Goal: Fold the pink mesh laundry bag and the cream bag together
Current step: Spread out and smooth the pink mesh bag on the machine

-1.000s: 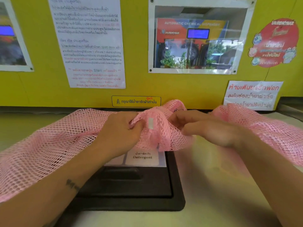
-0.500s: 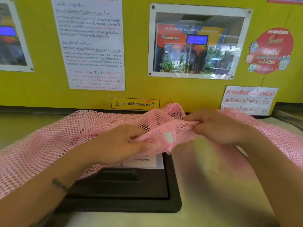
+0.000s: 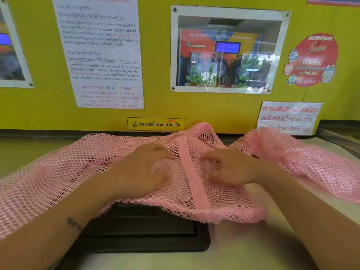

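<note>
The pink mesh laundry bag [image 3: 58, 178] was spread over the counter [image 3: 243, 250] and the black lid [image 3: 148, 230], pressed flat under the left hand [image 3: 140, 172] and right hand [image 3: 231, 168], fingers apparently extended, motion-blurred. No cream bag was made out; slack mesh could snag or bunch, skewing the fold.

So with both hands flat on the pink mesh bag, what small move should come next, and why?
Probably sweep both hands outward to flatten it. The left hand and right hand press beside the middle seam, while the pink mesh bag bunches up near the yellow wall.
</note>
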`<state>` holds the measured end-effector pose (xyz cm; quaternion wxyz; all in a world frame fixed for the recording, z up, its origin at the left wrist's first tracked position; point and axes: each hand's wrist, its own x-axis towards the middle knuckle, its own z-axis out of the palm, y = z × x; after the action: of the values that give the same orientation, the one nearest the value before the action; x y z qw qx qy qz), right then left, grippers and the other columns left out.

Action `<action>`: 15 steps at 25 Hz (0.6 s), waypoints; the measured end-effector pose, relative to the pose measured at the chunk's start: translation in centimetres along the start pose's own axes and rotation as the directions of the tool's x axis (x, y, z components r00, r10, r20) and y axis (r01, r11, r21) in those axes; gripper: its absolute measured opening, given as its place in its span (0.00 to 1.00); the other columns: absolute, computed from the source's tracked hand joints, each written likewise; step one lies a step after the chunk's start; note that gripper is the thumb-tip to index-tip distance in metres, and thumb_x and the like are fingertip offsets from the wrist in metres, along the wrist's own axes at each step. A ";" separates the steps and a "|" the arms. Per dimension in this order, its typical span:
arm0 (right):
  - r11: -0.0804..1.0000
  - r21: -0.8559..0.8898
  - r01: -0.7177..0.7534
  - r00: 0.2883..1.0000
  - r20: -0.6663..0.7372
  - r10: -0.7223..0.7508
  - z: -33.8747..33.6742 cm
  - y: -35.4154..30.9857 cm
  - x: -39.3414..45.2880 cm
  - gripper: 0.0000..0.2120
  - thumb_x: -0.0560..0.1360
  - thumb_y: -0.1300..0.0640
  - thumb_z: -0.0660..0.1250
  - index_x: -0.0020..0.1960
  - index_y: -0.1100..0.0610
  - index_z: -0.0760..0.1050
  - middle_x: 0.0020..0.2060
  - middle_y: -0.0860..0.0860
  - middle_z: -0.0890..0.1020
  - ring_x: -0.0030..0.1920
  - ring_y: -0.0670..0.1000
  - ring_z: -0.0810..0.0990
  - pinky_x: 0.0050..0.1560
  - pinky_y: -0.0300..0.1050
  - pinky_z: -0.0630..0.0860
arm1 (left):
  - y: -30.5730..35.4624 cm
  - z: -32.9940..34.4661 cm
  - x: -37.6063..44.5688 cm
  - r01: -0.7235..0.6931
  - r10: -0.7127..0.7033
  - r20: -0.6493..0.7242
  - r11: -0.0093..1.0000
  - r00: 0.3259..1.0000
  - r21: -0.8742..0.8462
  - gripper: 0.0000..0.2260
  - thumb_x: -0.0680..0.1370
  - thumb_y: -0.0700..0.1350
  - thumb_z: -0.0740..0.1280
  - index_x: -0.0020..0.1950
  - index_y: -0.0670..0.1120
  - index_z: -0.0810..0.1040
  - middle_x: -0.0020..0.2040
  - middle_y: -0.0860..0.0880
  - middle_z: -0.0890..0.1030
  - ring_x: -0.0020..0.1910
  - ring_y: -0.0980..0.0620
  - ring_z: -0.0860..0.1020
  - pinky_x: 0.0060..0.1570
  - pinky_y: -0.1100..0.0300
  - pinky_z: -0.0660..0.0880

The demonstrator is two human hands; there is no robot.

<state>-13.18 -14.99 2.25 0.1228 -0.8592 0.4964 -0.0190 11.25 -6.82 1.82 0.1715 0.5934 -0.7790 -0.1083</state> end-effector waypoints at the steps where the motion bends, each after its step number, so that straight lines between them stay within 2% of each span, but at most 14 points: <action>1: 0.999 -0.042 0.001 0.998 0.066 0.002 0.0 -0.3 0.0 0.31 0.73 0.39 0.67 0.74 0.39 0.63 0.74 0.47 0.67 0.73 0.52 0.66 0.71 0.52 0.64 | -0.4 0.3 -0.1 0.010 -0.025 0.150 0.995 0.988 0.100 0.23 0.76 0.64 0.62 0.71 0.67 0.64 0.77 0.57 0.59 0.75 0.54 0.59 0.74 0.49 0.56; 2: 0.998 -0.058 -0.002 0.992 0.122 0.009 -0.3 -0.5 -0.3 0.32 0.72 0.40 0.69 0.74 0.39 0.63 0.74 0.47 0.66 0.72 0.51 0.66 0.71 0.52 0.64 | -0.6 0.4 -0.2 0.018 -0.049 0.254 0.992 0.966 0.121 0.27 0.74 0.68 0.61 0.73 0.67 0.61 0.79 0.57 0.55 0.75 0.54 0.59 0.74 0.49 0.55; 4: 0.999 -0.036 -0.017 0.981 0.191 0.024 -1.5 -0.3 -1.2 0.33 0.71 0.44 0.73 0.73 0.41 0.66 0.68 0.46 0.71 0.67 0.49 0.71 0.67 0.49 0.67 | -0.2 0.0 -0.7 0.026 -0.037 0.297 0.999 0.954 0.042 0.27 0.73 0.69 0.62 0.71 0.69 0.64 0.76 0.60 0.59 0.71 0.57 0.66 0.71 0.53 0.60; 6: 0.996 0.076 -0.038 0.992 0.127 0.029 -2.2 -0.2 -1.9 0.28 0.73 0.45 0.72 0.72 0.42 0.68 0.62 0.45 0.77 0.59 0.46 0.76 0.63 0.47 0.70 | 0.5 -0.6 -0.9 -0.014 0.045 0.193 0.987 0.980 -0.160 0.18 0.75 0.63 0.64 0.65 0.67 0.72 0.66 0.65 0.71 0.60 0.61 0.74 0.65 0.55 0.68; 7: 0.989 0.139 -0.042 0.998 0.046 0.036 -2.0 -0.1 -1.8 0.27 0.75 0.45 0.70 0.72 0.42 0.68 0.63 0.46 0.78 0.60 0.47 0.76 0.64 0.47 0.70 | 0.9 -0.8 -0.8 -0.048 0.077 0.114 0.970 0.990 -0.239 0.13 0.77 0.59 0.65 0.62 0.67 0.76 0.61 0.64 0.76 0.55 0.61 0.77 0.62 0.54 0.72; 9: 0.991 0.125 -0.052 0.994 -0.089 0.063 -1.0 -0.1 -1.0 0.30 0.76 0.43 0.67 0.75 0.44 0.64 0.73 0.49 0.69 0.72 0.51 0.68 0.72 0.52 0.63 | 0.7 -1.1 -0.3 -0.116 0.111 -0.035 0.948 0.993 -0.295 0.10 0.78 0.54 0.65 0.57 0.66 0.79 0.53 0.62 0.81 0.50 0.60 0.79 0.58 0.50 0.76; 10: 0.995 0.093 -0.042 0.994 -0.093 0.050 -0.4 -0.3 -0.5 0.32 0.76 0.40 0.66 0.77 0.45 0.61 0.76 0.48 0.65 0.75 0.52 0.63 0.75 0.53 0.59 | 0.6 -1.3 -0.3 -0.122 0.104 -0.074 0.946 0.992 -0.300 0.10 0.78 0.53 0.66 0.56 0.66 0.79 0.52 0.63 0.81 0.49 0.60 0.79 0.57 0.50 0.76; 12: 1.000 -0.003 0.003 1.000 0.011 -0.003 0.6 -0.8 0.2 0.38 0.74 0.33 0.62 0.78 0.47 0.58 0.77 0.46 0.64 0.77 0.52 0.60 0.76 0.55 0.55 | 0.1 -1.7 -0.5 -0.073 0.060 -0.062 0.968 0.996 -0.240 0.12 0.78 0.54 0.66 0.59 0.68 0.76 0.57 0.67 0.77 0.54 0.65 0.76 0.62 0.51 0.74; 13: 0.998 -0.056 0.011 0.997 0.082 -0.006 0.6 -1.1 0.1 0.39 0.74 0.32 0.61 0.79 0.47 0.56 0.77 0.47 0.63 0.77 0.52 0.60 0.77 0.55 0.53 | -0.1 -1.9 -0.8 -0.023 0.025 0.008 0.989 1.000 -0.146 0.15 0.77 0.57 0.66 0.63 0.69 0.73 0.64 0.67 0.73 0.62 0.65 0.72 0.67 0.50 0.69; 15: 0.997 -0.071 0.011 0.979 0.202 0.003 -0.1 -1.1 -0.3 0.38 0.76 0.38 0.64 0.80 0.48 0.53 0.78 0.47 0.60 0.77 0.52 0.58 0.76 0.50 0.53 | -0.6 -2.6 -1.4 0.098 -0.122 0.234 0.989 0.964 0.111 0.26 0.75 0.64 0.63 0.72 0.69 0.61 0.78 0.60 0.58 0.75 0.56 0.59 0.74 0.49 0.55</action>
<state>-12.39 -14.22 2.68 0.1417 -0.8615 0.4800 0.0860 13.14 -5.54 3.73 0.0400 0.6259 -0.7642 -0.1502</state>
